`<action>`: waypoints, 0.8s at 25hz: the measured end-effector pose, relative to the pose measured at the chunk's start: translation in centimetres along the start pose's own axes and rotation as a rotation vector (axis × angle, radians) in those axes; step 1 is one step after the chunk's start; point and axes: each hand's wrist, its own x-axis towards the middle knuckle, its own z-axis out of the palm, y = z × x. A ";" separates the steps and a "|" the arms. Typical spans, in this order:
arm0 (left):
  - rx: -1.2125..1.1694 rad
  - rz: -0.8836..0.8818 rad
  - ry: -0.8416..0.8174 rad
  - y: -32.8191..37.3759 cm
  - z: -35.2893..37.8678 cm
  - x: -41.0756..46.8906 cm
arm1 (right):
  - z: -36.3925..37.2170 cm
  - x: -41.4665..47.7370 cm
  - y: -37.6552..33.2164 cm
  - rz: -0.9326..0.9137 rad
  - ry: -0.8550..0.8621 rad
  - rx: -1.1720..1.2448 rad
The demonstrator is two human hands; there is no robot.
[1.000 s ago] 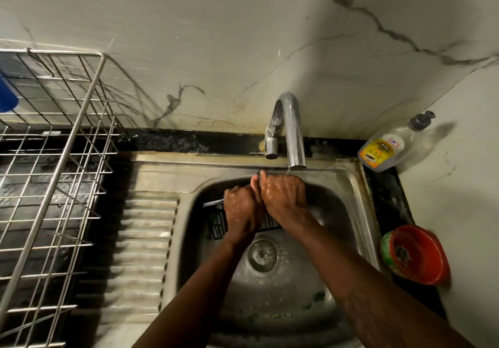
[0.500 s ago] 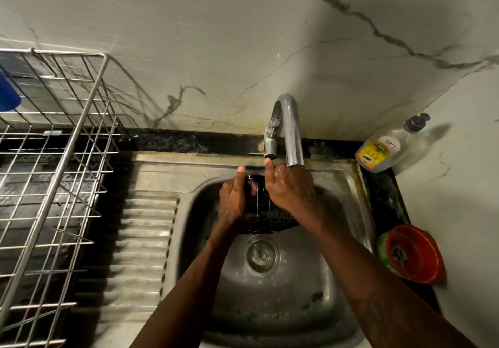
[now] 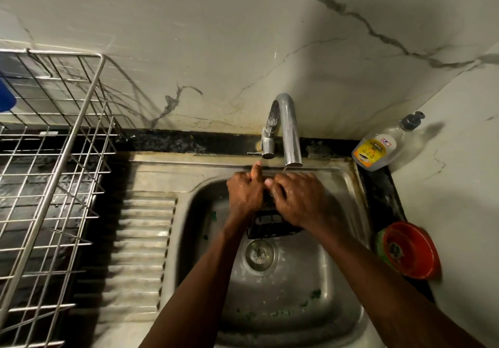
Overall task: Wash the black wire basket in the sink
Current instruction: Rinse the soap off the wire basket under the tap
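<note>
Sink: both hands' grip still around black wire basket, now lower.

- A stainless steel sink with a ribbed draining board was set into a dark stone counter below a pale marbled wall.
- A silver wire dish rack was seen on the counter at the left.
- A clear pump bottle with a yellow label was leaned in the far right corner.
- A red round bowl was placed on the counter's right strip, just beside the sink.
</note>
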 end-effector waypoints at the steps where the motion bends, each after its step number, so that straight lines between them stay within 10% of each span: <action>1: 0.017 0.008 -0.019 -0.3 0.4 -0.6 | -0.5 1.3 0.0 0.137 -0.070 -0.030; 4: 0.018 -0.058 0.045 -0.8 0.8 0.2 | -1.5 4.1 -2.5 0.319 -0.145 -0.091; 9: 0.025 -0.174 0.238 -0.2 0.2 1.6 | 2.0 1.3 -2.8 -0.121 0.177 -0.028; 14: 0.102 -0.078 0.306 0.2 0.0 -0.6 | 2.4 0.7 -1.4 0.009 0.334 0.049; 20: 0.668 0.137 0.050 0.5 -3.5 -1.3 | 2.5 2.7 -1.8 -0.308 0.287 0.265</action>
